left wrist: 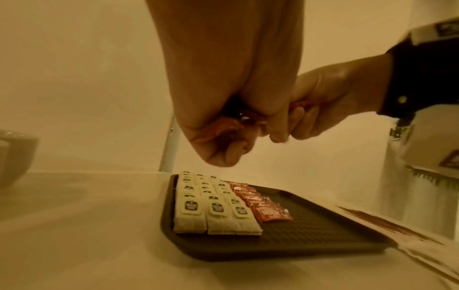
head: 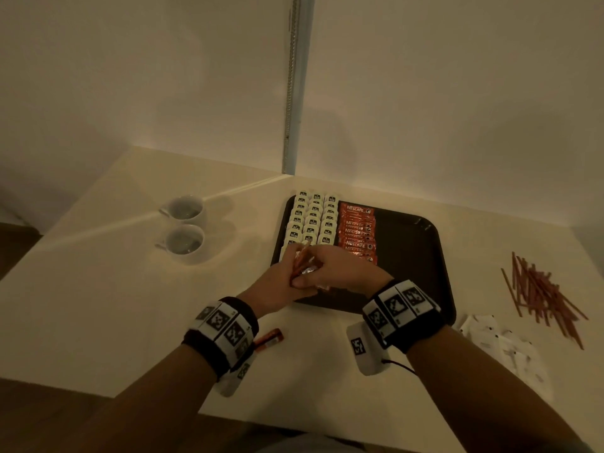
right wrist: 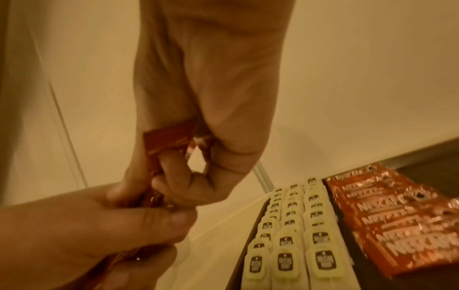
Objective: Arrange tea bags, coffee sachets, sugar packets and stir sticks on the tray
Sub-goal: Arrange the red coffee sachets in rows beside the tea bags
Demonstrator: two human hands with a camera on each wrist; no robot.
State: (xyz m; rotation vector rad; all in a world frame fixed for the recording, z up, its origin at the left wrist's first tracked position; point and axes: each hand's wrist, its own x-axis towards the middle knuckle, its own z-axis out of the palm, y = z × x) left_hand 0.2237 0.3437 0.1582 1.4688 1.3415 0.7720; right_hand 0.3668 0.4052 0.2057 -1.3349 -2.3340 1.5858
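Note:
A dark tray (head: 408, 256) holds three columns of white tea bags (head: 312, 220) and one column of red coffee sachets (head: 358, 230). Both hands meet above the tray's near left corner. My left hand (head: 281, 279) grips a bundle of red coffee sachets (head: 302, 263). My right hand (head: 313, 273) pinches a sachet of that bundle. In the left wrist view the bundle (left wrist: 223, 127) shows between the curled fingers of my left hand (left wrist: 221, 145), with my right hand (left wrist: 285, 129) against it. The right wrist view shows my right hand (right wrist: 188, 172) pinching a red sachet (right wrist: 168, 141) above my left hand (right wrist: 87, 235).
One loose red sachet (head: 269, 338) lies on the table by my left wrist. A pile of reddish stir sticks (head: 542, 292) and white sugar packets (head: 500, 338) lie right of the tray. Two white cups (head: 184, 223) stand at the left. The tray's right half (left wrist: 323, 235) is bare.

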